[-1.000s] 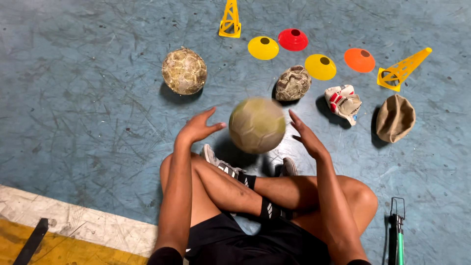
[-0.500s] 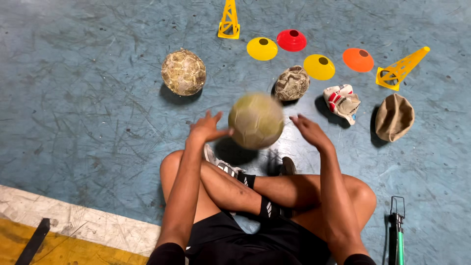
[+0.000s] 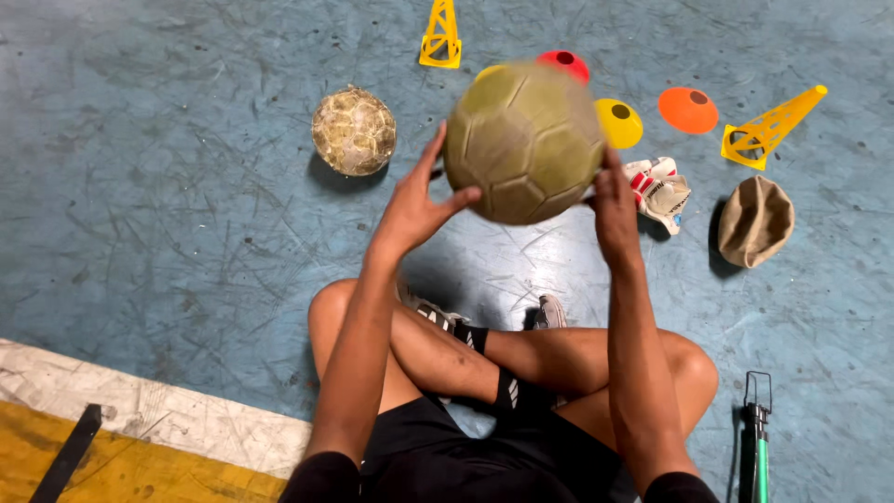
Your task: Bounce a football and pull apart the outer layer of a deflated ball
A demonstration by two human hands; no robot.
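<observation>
I sit cross-legged on a blue floor and hold a worn olive-yellow ball [image 3: 524, 142] up in front of me between both palms. My left hand [image 3: 416, 200] presses its left side, fingers spread. My right hand [image 3: 615, 200] presses its right side. A second, badly peeled ball [image 3: 354, 130] rests on the floor to the left, apart from my hands. The raised ball hides part of the floor behind it.
Beyond the ball lie yellow [image 3: 619, 122], red [image 3: 564, 63] and orange [image 3: 688, 109] disc cones, an upright yellow cone [image 3: 440, 34] and a tipped one [image 3: 772, 126]. A white-red glove [image 3: 660, 190] and a deflated tan ball [image 3: 755, 222] lie right. A pump [image 3: 757, 442] stands by my right knee.
The ball was loose in the air between my open hands; now both hands clasp it and it is raised closer to the camera.
</observation>
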